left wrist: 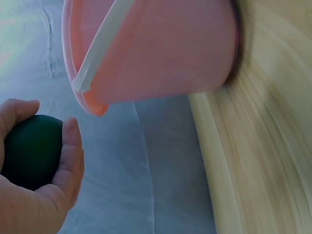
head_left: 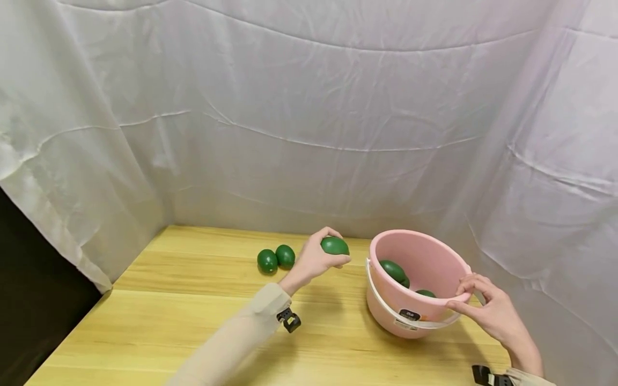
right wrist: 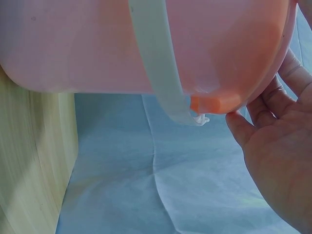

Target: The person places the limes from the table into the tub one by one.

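My left hand [head_left: 313, 261] holds a smooth, dark green, egg-shaped fruit [head_left: 335, 246] above the table, left of a pink bucket [head_left: 436, 260]. In the left wrist view, thumb and fingers curl round that fruit [left wrist: 33, 152], apart from the bucket's rim. My right hand [head_left: 499, 311] grips the bucket's rim at its near right side, the thumb outside and the fingers over the edge. Several like green fruits [head_left: 392, 271] lie inside the bucket, partly hidden by its wall. Two more green fruits [head_left: 267, 261] sit side by side on the table, left of my left hand.
The bucket's white handle [head_left: 386, 306] hangs down across its near side. Under everything is a light wooden table [head_left: 193, 311]. Pale cloth curtains [head_left: 309, 107] rise behind it and at both sides. A dark area [head_left: 38, 289] lies past the table's left edge.
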Motion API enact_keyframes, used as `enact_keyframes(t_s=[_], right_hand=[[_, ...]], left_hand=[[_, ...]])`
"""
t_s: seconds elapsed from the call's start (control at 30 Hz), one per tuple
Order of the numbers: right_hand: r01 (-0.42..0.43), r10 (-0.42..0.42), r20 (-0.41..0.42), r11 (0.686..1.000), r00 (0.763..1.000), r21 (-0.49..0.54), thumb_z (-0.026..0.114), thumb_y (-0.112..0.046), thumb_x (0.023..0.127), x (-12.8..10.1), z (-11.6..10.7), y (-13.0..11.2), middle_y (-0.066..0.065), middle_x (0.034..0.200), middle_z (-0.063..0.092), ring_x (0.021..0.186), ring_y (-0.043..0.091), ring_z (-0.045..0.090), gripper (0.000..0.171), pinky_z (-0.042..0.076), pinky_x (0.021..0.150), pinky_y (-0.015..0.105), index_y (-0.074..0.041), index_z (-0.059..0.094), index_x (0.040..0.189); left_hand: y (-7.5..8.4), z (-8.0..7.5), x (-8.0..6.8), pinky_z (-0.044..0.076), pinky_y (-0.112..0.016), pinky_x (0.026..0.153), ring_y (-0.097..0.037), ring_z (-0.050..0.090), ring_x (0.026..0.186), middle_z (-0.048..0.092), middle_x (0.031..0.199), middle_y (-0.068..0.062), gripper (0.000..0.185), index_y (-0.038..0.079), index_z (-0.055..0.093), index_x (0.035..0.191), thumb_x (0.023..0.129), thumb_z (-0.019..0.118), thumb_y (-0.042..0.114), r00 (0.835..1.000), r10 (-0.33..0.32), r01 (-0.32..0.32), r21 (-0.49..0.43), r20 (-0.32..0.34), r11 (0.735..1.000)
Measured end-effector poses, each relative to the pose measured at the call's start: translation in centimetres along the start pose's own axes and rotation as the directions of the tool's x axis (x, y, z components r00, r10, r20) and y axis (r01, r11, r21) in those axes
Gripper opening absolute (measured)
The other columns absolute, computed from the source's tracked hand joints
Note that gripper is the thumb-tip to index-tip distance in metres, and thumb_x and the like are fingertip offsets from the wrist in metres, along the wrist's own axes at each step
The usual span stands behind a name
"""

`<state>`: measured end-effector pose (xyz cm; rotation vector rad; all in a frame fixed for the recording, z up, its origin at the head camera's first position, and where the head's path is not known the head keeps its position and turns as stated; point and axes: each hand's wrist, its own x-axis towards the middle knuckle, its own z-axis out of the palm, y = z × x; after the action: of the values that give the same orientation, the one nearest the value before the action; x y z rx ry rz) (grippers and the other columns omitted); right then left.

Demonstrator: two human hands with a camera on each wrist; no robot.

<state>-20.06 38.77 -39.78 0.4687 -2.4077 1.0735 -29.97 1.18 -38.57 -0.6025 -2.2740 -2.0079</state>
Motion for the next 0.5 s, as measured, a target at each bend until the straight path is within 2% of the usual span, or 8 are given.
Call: enact_keyframes(t_s=[0.23,0.33,0.5], right_hand=[[0.005,-0.005,-0.001,1.000,1.000,0.000,0.083,0.002,0.072,0.1,0.0,-0.1,-0.016,0.099,0.057,0.114,-0.003,0.045,0.024,0.030,0.098,0.001,-0.008,0.064,0.083],[0.005,-0.005,-0.002,1.000,1.000,-0.001,0.083,0.002,0.072,0.1,0.0,0.0,-0.017,0.099,0.057,0.114,-0.004,0.046,0.024,0.030,0.098,0.000,-0.008,0.064,0.083],[0.012,-0.012,-0.008,1.000,1.000,0.000,0.083,0.003,0.071,0.0,0.0,0.0,-0.017,0.099,0.057,0.113,-0.006,0.047,0.025,0.029,0.099,0.001,-0.008,0.064,0.083]], left_hand=[[0.5,1.3,0.2,0.057,-0.032,0.068,-0.018,0.065,0.084,0.064,0.104,-0.006,0.053,0.025,0.059,0.111,0.068,0.090,0.029,0.999,0.036,-0.036,0.095,-0.004,0.995],[0.7,1.8,0.2,0.057,-0.030,0.069,-0.016,0.065,0.084,0.064,0.103,-0.004,0.054,0.027,0.058,0.110,0.067,0.091,0.031,0.998,0.062,-0.065,0.126,0.031,0.990],[1.0,2.7,0.2,0.056,-0.028,0.073,-0.013,0.065,0.088,0.065,0.108,-0.001,0.056,0.030,0.058,0.118,0.071,0.088,0.031,0.990,0.119,-0.128,0.123,0.076,0.984]])
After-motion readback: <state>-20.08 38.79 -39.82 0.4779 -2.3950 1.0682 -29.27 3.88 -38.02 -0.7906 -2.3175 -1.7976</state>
